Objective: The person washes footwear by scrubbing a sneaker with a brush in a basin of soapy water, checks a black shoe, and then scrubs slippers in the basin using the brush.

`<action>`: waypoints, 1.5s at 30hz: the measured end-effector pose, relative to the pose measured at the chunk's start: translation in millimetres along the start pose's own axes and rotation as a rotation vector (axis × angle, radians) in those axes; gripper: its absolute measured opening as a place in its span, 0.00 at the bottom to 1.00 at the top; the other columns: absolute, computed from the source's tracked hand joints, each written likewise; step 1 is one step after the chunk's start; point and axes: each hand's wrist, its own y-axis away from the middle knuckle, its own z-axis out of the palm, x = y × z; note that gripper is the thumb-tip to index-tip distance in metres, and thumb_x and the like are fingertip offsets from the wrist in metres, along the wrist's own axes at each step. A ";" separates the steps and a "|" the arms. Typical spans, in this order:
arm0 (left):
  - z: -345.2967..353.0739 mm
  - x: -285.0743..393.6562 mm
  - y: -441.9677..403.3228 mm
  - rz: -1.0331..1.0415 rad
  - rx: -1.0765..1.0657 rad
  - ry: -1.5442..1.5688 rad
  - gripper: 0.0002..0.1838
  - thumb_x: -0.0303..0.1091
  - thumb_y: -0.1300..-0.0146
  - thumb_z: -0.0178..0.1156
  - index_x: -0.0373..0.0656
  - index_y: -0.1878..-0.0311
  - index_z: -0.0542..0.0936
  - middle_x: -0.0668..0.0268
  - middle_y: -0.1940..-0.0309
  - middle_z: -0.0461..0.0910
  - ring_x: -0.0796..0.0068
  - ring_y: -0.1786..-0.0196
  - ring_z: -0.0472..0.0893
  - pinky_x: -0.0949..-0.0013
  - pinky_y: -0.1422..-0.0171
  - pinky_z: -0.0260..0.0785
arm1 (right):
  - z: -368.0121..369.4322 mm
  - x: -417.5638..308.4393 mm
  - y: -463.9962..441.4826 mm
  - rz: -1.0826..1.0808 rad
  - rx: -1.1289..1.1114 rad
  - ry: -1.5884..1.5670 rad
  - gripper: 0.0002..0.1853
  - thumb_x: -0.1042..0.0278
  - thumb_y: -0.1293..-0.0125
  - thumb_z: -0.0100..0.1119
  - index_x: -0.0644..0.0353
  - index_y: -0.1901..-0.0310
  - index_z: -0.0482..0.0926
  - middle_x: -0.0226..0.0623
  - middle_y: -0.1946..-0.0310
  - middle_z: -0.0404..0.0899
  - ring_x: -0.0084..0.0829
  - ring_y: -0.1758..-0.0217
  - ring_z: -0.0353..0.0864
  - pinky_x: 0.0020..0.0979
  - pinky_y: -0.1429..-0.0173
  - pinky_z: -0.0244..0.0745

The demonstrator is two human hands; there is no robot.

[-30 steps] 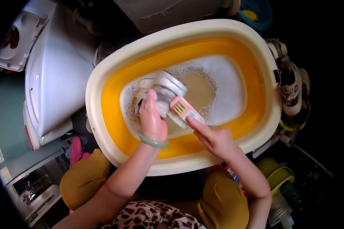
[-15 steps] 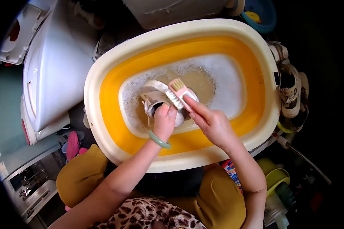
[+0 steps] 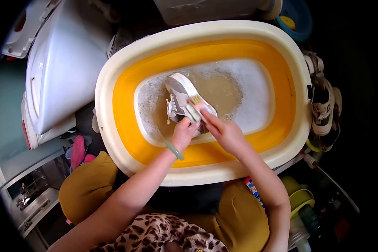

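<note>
A white and grey lace-up sneaker [image 3: 181, 95] is tilted on its side over murky, sudsy water in a yellow and cream tub [image 3: 155, 59]. My left hand [image 3: 185, 133], with a green bangle at the wrist, grips the sneaker near its heel end. In my right hand [image 3: 224, 132] is a pink scrub brush [image 3: 196, 103], its white bristles pressed against the sneaker's side. A patch of tan bristles shows at the brush's far end. My fingers partly hide the sneaker's lower end.
Several worn sneakers [image 3: 322, 107] stand right of the tub. A blue basin [image 3: 296, 21] sits at the upper right, and green plastic containers [image 3: 300, 199] at the lower right. A large white fixture [image 3: 67, 63] borders the tub's left.
The sneaker has been turned, so its side and laces now face up instead of its opening. The brush has moved slightly down onto it. The camera view has shifted a little.
</note>
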 end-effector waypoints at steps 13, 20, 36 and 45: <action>-2.5 9.9 -6.1 -0.100 0.239 0.589 0.15 0.33 0.33 0.52 0.37 0.46 0.71 0.66 0.58 0.77 0.81 0.56 0.75 0.74 0.53 0.68 | 19.1 0.5 -15.4 -0.017 0.039 0.042 0.25 0.65 0.35 0.54 0.37 0.36 0.67 0.46 0.64 0.81 0.46 0.70 0.81 0.37 0.64 0.76; -16.7 25.5 -6.4 -0.212 0.360 0.662 0.23 0.47 0.29 0.45 0.36 0.44 0.70 0.61 0.48 0.75 0.72 0.46 0.74 0.67 0.41 0.66 | 12.8 -6.3 26.8 -0.152 -0.057 0.095 0.22 0.59 0.34 0.52 0.33 0.38 0.69 0.47 0.74 0.79 0.47 0.78 0.78 0.42 0.73 0.73; -42.9 44.2 -10.8 -0.264 0.136 0.733 0.30 0.54 0.28 0.36 0.40 0.33 0.61 0.60 0.36 0.67 0.67 0.34 0.66 0.64 0.29 0.56 | 12.2 -15.2 -50.4 -0.229 -0.070 0.338 0.22 0.62 0.35 0.53 0.33 0.39 0.71 0.37 0.77 0.80 0.42 0.81 0.77 0.39 0.74 0.75; -54.7 24.4 -13.6 -0.331 0.050 0.835 0.30 0.55 0.28 0.34 0.43 0.34 0.63 0.63 0.38 0.69 0.68 0.37 0.69 0.63 0.32 0.59 | 18.3 -12.1 8.6 -0.326 -0.190 0.334 0.23 0.58 0.35 0.52 0.31 0.38 0.68 0.40 0.82 0.77 0.40 0.85 0.74 0.39 0.78 0.72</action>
